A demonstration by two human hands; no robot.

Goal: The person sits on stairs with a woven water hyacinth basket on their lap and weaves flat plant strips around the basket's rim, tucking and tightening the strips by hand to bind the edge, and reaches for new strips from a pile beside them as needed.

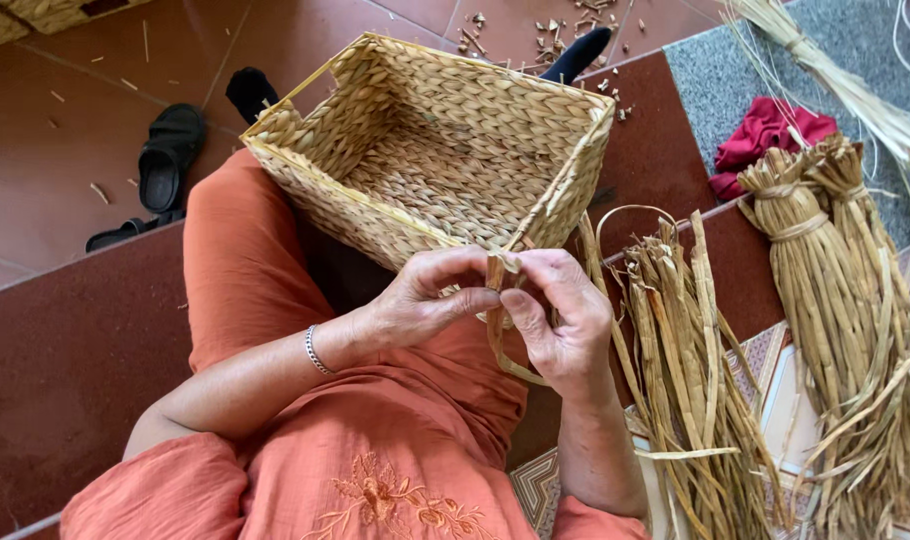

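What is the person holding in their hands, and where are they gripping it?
Both the left hand and the right hand pinch a flat dried reed strip near its upper end, at the rim of the woven basket.

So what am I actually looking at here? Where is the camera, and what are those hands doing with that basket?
There is no machine here: the camera sits on a person's head and looks down at their own lap and hands. The person wears orange clothes and sits on a dark red floor. A rectangular woven basket rests tilted on their knee, its opening turned towards the camera. The left hand, with a thin bracelet on the wrist, and the right hand meet at the near corner of the basket's rim. Together they pinch a flat dried strand that loops down below the fingers. To the right lie loose dried strands and tied bundles of the same material, plus a red cloth. A black sandal lies at the far left.
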